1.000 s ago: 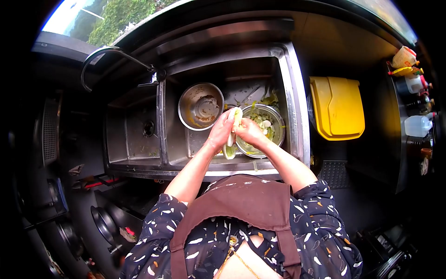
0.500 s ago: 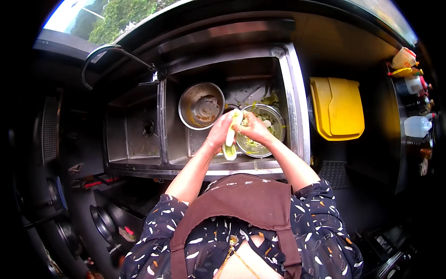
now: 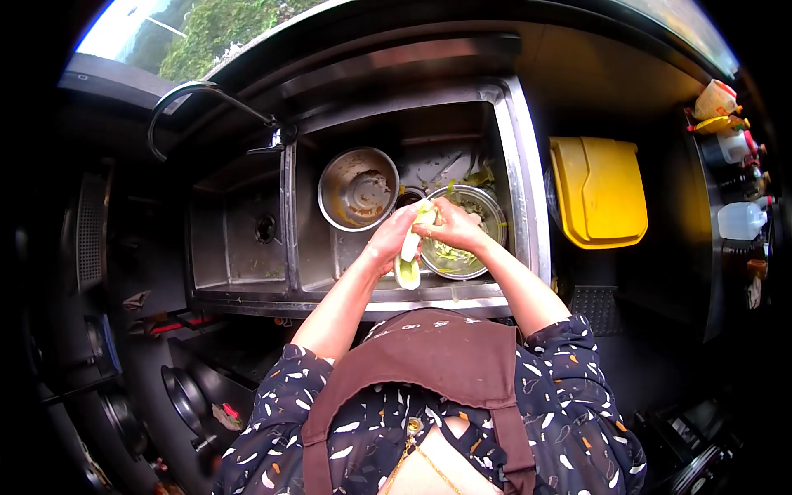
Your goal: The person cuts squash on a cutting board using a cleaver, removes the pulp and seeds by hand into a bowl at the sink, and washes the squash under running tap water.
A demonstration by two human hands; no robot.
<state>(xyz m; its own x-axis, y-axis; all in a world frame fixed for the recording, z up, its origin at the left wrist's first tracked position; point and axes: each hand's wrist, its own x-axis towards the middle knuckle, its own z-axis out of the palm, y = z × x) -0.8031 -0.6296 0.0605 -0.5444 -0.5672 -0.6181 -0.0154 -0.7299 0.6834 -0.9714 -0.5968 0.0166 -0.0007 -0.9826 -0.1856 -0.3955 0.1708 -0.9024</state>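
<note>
Fingers: left hand [image 3: 391, 238] wraps pale-green vegetable pieces [image 3: 407, 275], right hand [image 3: 458, 227] pinches at their upper end | 1 sink [image 3: 529, 202], 2 basins [image 3: 227, 247] | 2 bowls: stained bowl [image 3: 332, 198] at 10 o'clock, scrap bowl [image 3: 502, 237] at 3 | vegetable pieces, at least 2, over sink, pointing toward 6

Pale green-white vegetable [image 3: 407, 274], exact kind unclear. Elongated, near frame center, long axis roughly vertical in frame. Lower end rounded, hollow-looking green face with pale rim; whiter section above it. Upper end partly covered. Can't tell if one piece or two.
</note>
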